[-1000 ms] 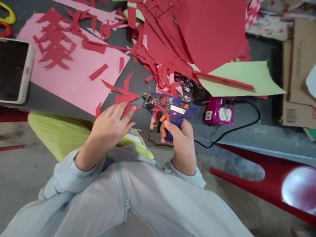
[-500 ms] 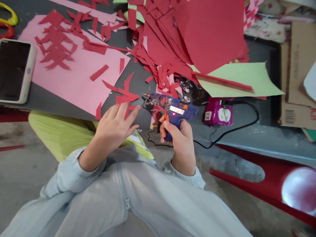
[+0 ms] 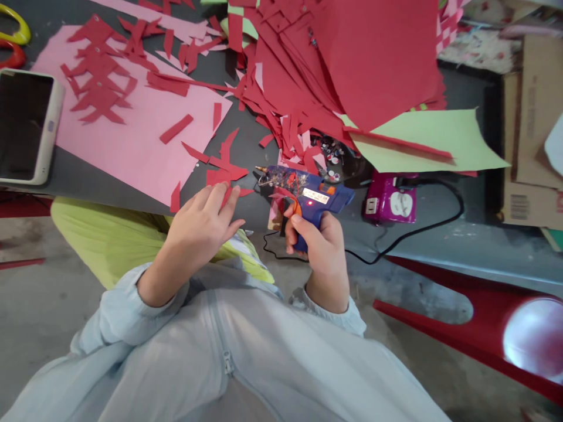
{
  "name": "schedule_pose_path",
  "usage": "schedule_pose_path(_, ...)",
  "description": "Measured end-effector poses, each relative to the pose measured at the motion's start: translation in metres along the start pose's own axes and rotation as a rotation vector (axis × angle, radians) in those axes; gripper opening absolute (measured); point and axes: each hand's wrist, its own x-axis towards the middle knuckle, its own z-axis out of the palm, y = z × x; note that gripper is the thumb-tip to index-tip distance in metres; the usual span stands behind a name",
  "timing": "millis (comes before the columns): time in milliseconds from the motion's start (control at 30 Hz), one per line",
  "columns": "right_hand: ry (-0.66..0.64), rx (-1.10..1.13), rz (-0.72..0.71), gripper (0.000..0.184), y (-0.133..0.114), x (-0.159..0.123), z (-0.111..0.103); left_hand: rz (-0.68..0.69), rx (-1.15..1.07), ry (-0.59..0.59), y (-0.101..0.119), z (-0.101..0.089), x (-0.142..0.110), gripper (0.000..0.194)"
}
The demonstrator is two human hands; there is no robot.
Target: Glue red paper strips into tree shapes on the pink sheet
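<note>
While right hand (image 3: 323,241) grips blue glue gun (image 3: 336,200), left hand (image 3: 197,225) rests on red paper pieces (image 3: 217,176), fingers slightly spread

Blue glue gun (image 3: 323,196), red light lit, nozzle toward red paper cutout (image 3: 225,166), apparently flat on grey table (image 3: 253,143)

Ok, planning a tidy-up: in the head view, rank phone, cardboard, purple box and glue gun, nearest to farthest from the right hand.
1. Glue gun, in the right hand.
2. Purple box, to its right.
3. Cardboard, far right.
4. Phone, far left.
</note>
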Motion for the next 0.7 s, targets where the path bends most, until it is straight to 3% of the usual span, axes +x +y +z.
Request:
schedule_pose_path(267,-0.001,0.021,-0.012,0.018,0.003,0.001,-0.001,0.021,0.107,-0.052,0.007,-0.001,0.005,0.047)
schedule_pose_path(700,0.007,0.025,-0.008,0.022,0.005,0.001,-0.002,-0.051,0.072,-0.06,0.002,-0.005,0.012,0.049)
